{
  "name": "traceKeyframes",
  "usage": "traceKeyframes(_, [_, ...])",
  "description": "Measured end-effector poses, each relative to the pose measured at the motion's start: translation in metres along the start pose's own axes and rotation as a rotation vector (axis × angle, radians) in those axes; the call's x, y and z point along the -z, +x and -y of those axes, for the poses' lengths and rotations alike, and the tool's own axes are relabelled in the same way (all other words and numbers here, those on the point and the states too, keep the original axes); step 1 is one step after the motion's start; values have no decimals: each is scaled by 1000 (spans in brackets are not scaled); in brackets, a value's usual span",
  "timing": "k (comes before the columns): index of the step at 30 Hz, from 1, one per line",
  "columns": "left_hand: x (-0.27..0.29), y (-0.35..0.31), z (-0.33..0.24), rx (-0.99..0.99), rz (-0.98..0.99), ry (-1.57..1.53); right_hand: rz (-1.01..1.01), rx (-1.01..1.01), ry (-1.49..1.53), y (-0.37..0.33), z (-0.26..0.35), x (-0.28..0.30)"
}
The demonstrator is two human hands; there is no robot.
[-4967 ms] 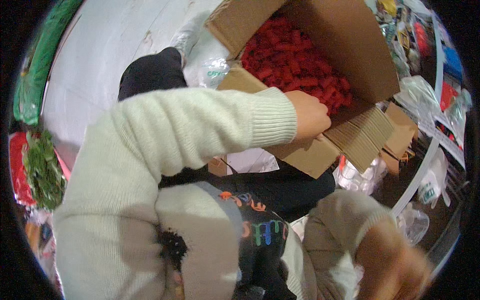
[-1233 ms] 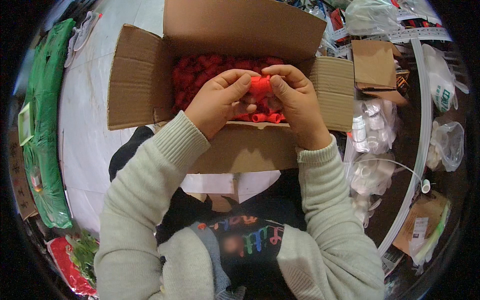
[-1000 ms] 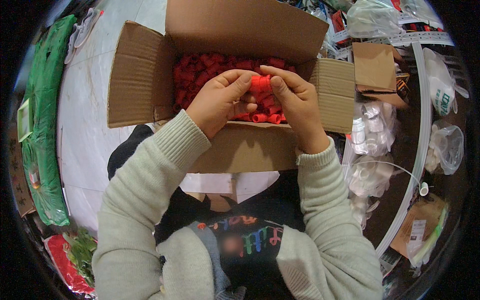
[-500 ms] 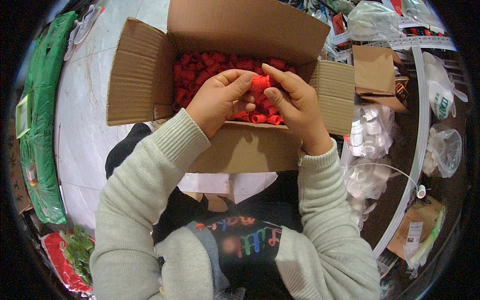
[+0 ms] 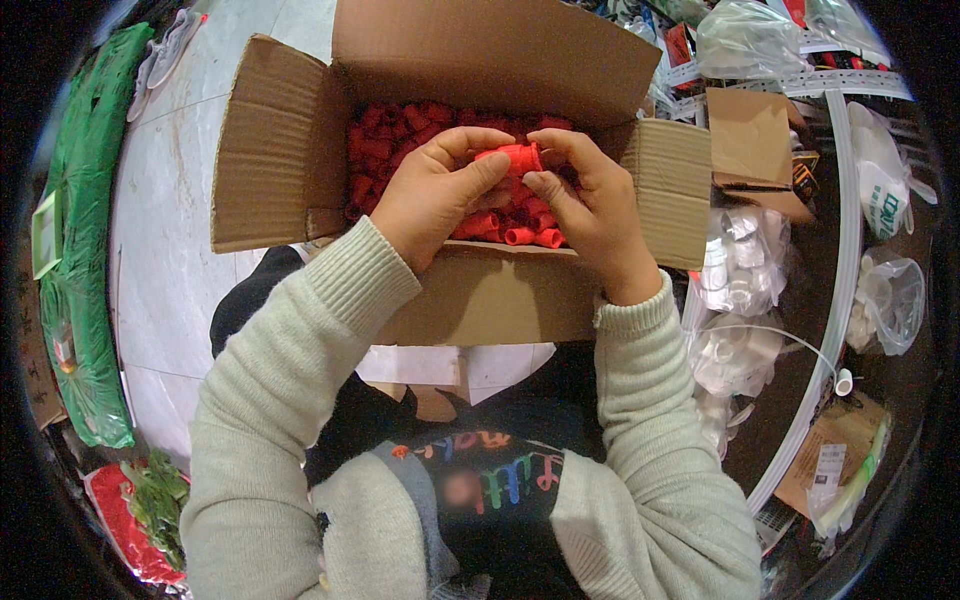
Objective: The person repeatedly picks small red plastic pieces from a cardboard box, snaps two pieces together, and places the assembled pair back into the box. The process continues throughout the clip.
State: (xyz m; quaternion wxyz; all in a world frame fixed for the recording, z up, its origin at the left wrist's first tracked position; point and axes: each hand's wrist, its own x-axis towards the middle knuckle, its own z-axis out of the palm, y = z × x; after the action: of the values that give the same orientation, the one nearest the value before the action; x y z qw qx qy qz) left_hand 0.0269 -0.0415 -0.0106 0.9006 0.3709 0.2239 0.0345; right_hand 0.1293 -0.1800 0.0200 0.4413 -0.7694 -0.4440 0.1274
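A red plastic pipe fitting (image 5: 522,157) with a flanged right end is held over an open cardboard box (image 5: 460,290). My left hand (image 5: 428,195) is closed on its left part, thumb in front and fingers behind. At the flanged end, my right hand (image 5: 592,205) pinches it between thumb and forefinger. Beneath both hands the box holds a heap of similar red fittings (image 5: 385,135), some lying near the front wall below my fingers. My hands hide part of the heap.
The box flaps stand spread to left and right. Along the right runs a white perforated metal rack (image 5: 838,250) with plastic bags of white parts (image 5: 740,270) and a small carton (image 5: 752,140). At far left lies a long green wrapped bundle (image 5: 85,250) on the tiled floor (image 5: 165,250).
The fitting has shifted slightly up and shows more of its body and flange. My left fingers have closed in further around it, and my right fingertips have drawn to its flanged end.
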Motion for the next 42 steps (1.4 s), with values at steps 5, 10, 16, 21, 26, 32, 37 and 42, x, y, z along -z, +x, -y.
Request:
traceKeyframes(5, [1,1,1,-86,19,86,29,-101,49,-1,1,0])
traceKeyframes(10, [3,0,0,-75,27,142,-17,20,0,-1,-5,-2])
traceKeyframes(16, [1,-1,-1,-30,28,84,-45,147,-45,1,-6,0])
traceKeyframes(21, [1,-1,-2,29,17,145,-96,281,-117,2,-11,-1])
traceKeyframes(26, [8,2,-4,148,74,56,-106,290,-94,3,-5,2])
traceKeyframes(32, [-2,-1,-3,68,4,96,-57,298,-128,4,-6,4])
traceKeyframes(37, [2,2,2,-27,40,65,-60,265,-112,3,-5,4])
traceKeyframes(42, [0,0,0,-72,52,66,-94,181,-76,1,-7,1])
